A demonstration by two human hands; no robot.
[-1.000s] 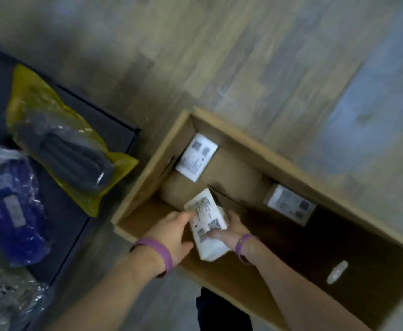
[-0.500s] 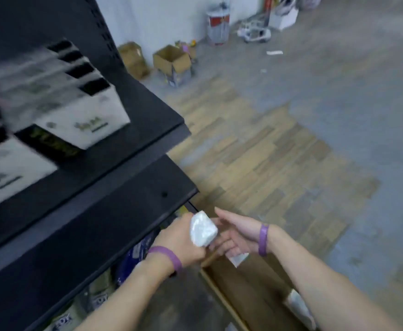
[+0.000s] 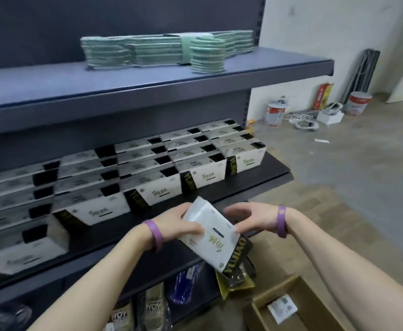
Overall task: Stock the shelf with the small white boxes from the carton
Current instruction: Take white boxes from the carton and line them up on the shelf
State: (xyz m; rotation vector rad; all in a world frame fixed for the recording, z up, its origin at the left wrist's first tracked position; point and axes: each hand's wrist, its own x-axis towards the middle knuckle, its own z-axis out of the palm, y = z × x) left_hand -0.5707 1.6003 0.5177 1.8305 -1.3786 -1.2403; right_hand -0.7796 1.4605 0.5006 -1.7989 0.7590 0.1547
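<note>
A small white box [image 3: 211,237] with a black end and green lettering is tilted in front of the middle shelf [image 3: 262,180]. My left hand [image 3: 183,223] grips its left side. My right hand [image 3: 246,217] touches its right edge with the fingers curled around it. Several rows of the same white boxes [image 3: 148,177] stand on the dark middle shelf, leaving a bare strip along its front edge. The brown carton [image 3: 298,306] sits on the floor at the bottom right, with one white box [image 3: 283,308] visible inside.
The upper shelf [image 3: 148,80] carries stacks of green packets [image 3: 167,51]. Below the middle shelf lie bagged goods: a yellow bag [image 3: 234,280], a blue pack [image 3: 183,285]. Paint buckets [image 3: 275,114], cables and boards stand by the white wall at the right.
Both hands lifted the white box out of the carton and up to the front of the middle shelf. My view swung from the carton up to the shelves.
</note>
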